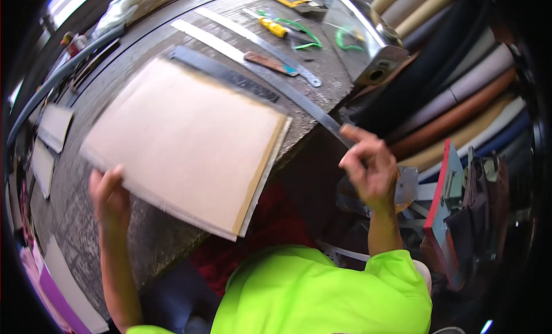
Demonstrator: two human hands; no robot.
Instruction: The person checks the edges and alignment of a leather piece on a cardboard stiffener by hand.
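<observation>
A large flat beige board (184, 144) with a brownish strip along its right side is tilted over the front of the worktable, one corner past the edge. My left hand (110, 199) grips its lower left edge, the thumb against the rim. Off the table's edge, my right hand (371, 168) is raised with the index finger stretched out and the others loosely bent, fingers apart. Just beyond its fingertips lies the end of a long metal strip (305, 101). A dark flat bar (230, 75) shows partly behind the board.
On the worktable (144, 37) lie a metal ruler (259, 40), a brown-handled knife (270, 63) and a yellow tool (273, 27) with green cord. A metal box (368, 46) stands at the far corner. Rolls of material (460, 104) are stacked right; cut panels (54, 127) lie left.
</observation>
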